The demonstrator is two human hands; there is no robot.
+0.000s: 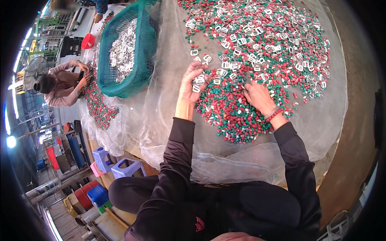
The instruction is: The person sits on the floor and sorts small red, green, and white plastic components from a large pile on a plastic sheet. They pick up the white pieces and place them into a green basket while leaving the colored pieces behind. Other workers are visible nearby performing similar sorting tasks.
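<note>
A heap of small red and green tumbling stones (237, 116), mixed with a few white ones, spreads before me on a translucent sheet. Silvery slide buckles (241, 41) lie scattered over and among the stones. My left hand (191, 82), at the heap's left edge, is curled with several buckles (197, 85) in its palm and fingers. To its right, my right hand (258, 97) reaches down onto the heap with fingers bent and drawn together. Its fingertips are among the stones, and what they hold, if anything, is hidden. A red beaded bracelet (273, 114) circles that wrist.
A teal net-lined basket (105, 76) holding many buckles stands left of the heap. Beyond it, another person (62, 84) works at a second strip of stones (98, 110). A red bowl (88, 41) sits near that person. Purple stools (128, 168) stand at lower left, below the sheet (161, 100).
</note>
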